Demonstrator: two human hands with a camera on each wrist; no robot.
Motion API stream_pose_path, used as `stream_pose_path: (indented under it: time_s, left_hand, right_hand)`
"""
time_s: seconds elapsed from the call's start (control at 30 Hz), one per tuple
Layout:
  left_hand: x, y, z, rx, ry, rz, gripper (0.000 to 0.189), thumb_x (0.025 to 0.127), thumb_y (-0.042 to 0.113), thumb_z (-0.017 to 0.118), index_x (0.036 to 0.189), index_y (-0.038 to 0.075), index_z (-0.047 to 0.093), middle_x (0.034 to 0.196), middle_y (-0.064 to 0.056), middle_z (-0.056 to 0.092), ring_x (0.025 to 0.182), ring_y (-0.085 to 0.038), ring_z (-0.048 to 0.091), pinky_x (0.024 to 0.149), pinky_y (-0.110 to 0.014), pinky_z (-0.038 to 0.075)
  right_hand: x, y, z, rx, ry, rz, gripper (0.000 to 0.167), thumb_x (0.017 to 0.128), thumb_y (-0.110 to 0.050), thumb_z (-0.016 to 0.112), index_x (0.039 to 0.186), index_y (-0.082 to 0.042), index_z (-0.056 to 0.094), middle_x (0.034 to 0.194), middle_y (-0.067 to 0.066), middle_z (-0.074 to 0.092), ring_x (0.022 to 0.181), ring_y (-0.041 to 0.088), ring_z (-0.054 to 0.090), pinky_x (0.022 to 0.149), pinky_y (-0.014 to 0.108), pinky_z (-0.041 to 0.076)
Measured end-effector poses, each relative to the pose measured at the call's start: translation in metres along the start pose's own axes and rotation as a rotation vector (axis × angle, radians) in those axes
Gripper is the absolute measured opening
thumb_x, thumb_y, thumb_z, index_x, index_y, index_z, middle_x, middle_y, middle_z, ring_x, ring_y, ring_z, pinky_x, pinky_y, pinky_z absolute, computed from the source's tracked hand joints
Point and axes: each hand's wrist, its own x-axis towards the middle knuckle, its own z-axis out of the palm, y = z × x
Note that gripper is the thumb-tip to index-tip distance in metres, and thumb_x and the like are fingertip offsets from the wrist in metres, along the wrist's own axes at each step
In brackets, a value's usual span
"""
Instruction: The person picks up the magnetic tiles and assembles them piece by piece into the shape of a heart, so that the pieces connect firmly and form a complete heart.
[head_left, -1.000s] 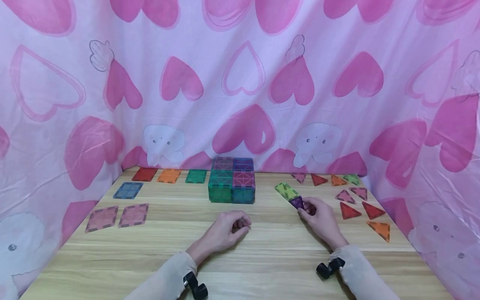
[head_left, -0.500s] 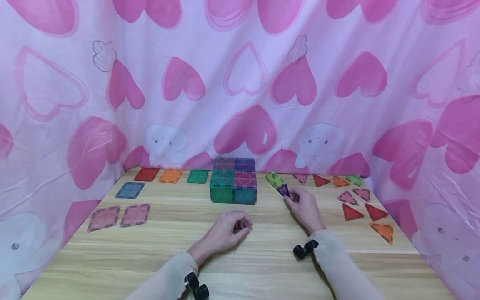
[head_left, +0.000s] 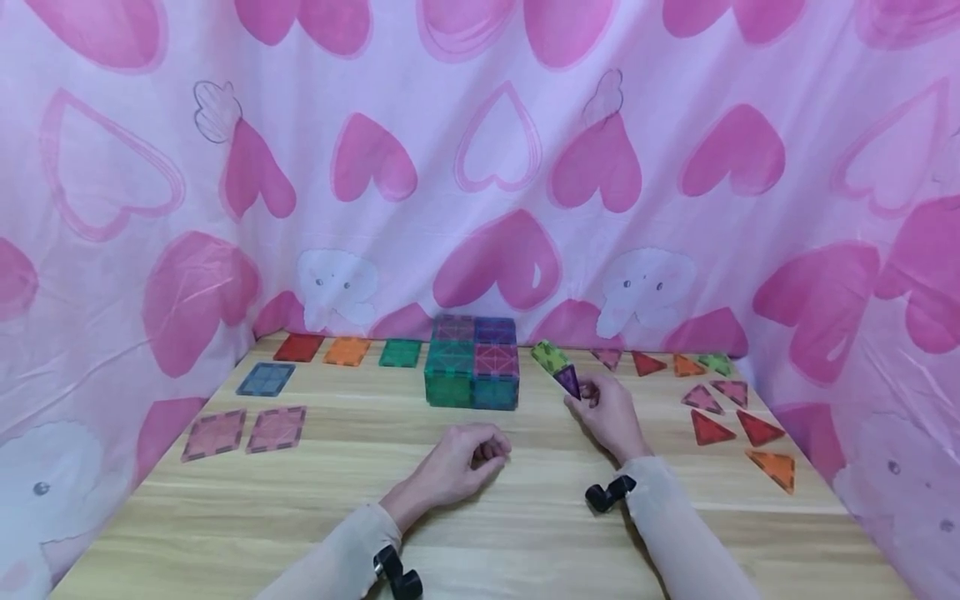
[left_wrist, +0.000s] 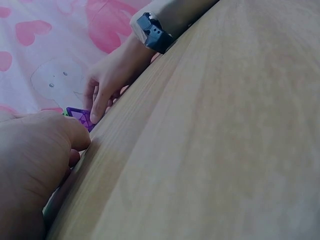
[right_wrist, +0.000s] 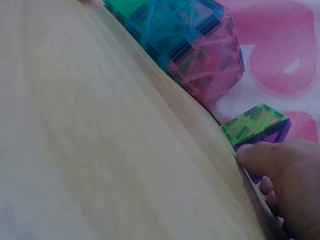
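My right hand (head_left: 609, 417) pinches a purple triangular magnetic tile (head_left: 567, 381) between thumb and fingers, right of the block. Light green tiles (head_left: 551, 357) join the purple one at its far end; in the right wrist view the green piece (right_wrist: 255, 122) forms a small angled shape with the purple. A box-shaped block of magnetic tiles (head_left: 472, 387) in green, blue and pink stands at the table's middle back, a short gap left of the held piece. My left hand (head_left: 453, 467) rests on the table in front of the block, fingers loosely curled, holding nothing.
Square tiles lie flat at the left, among them a blue one (head_left: 266, 379) and a pink one (head_left: 277, 430). At the right lie several triangular tiles, such as an orange one (head_left: 774, 470) and a red one (head_left: 711, 428). A heart-patterned curtain (head_left: 495, 258) borders the table.
My right hand has moved left toward the block with the joined purple and green tiles, then slowed. The left hand stays in place. The head view has turned slightly.
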Motion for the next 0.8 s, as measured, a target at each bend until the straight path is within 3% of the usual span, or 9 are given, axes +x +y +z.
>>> stream_pose_path:
  time_s: [0.2,0.33,0.5,0.6,0.7,0.8]
  left_hand:
    - [-0.001,0.000,0.001,-0.006,0.000,-0.004,0.012,0.102,0.006,0.080,0.109,0.016,0.076,0.098,0.009,0.072,0.086,-0.001,0.065,0.076,-0.021,0.059]
    - [0.000,0.002,0.000,-0.010,0.005,-0.006,0.013,0.102,0.005,0.079,0.109,0.016,0.076,0.098,0.009,0.072,0.086,-0.001,0.065,0.077,-0.022,0.058]
    - [0.001,0.002,0.000,-0.006,0.005,-0.008,0.014,0.101,0.005,0.080,0.108,0.016,0.076,0.098,0.010,0.071,0.087,-0.001,0.064,0.077,-0.022,0.059]
    - [0.001,0.002,0.000,-0.008,0.005,-0.006,0.014,0.101,0.004,0.080,0.109,0.016,0.076,0.098,0.010,0.071,0.087,-0.002,0.065,0.077,-0.023,0.059]
    - [0.001,0.002,0.000,-0.008,0.002,-0.005,0.014,0.101,0.005,0.080,0.109,0.016,0.076,0.098,0.009,0.072,0.087,-0.002,0.065,0.077,-0.023,0.059]
    - [0.000,0.003,-0.001,-0.009,0.003,-0.009,0.013,0.101,0.005,0.080,0.109,0.015,0.076,0.098,0.009,0.072,0.086,-0.002,0.065,0.077,-0.023,0.059]
  right_hand:
    - [-0.020,0.000,-0.009,0.024,0.006,0.058,0.062,0.097,-0.027,0.088,0.147,0.000,0.064,0.125,0.018,0.065,0.111,0.033,0.065,0.098,0.050,0.055]
    - [-0.036,0.003,-0.024,0.003,0.053,0.047,0.070,0.098,-0.026,0.088,0.154,-0.001,0.055,0.134,0.021,0.056,0.123,0.039,0.061,0.106,0.058,0.055]
    - [-0.054,0.021,-0.052,-0.118,0.275,-0.041,0.053,0.096,-0.013,0.082,0.143,0.003,0.063,0.131,0.027,0.056,0.123,0.048,0.055,0.104,0.063,0.046]
    - [-0.064,0.034,-0.070,-0.217,0.399,-0.048,0.042,0.094,-0.005,0.073,0.133,0.007,0.065,0.128,0.032,0.056,0.120,0.055,0.050,0.103,0.068,0.038]
    - [-0.074,0.042,-0.083,-0.312,0.404,0.022,0.033,0.093,-0.005,0.066,0.122,0.011,0.063,0.124,0.036,0.055,0.116,0.058,0.045,0.101,0.071,0.034]
    - [-0.080,0.045,-0.088,-0.370,0.325,0.086,0.031,0.095,-0.008,0.064,0.118,0.013,0.061,0.120,0.037,0.057,0.115,0.059,0.046,0.100,0.073,0.033]
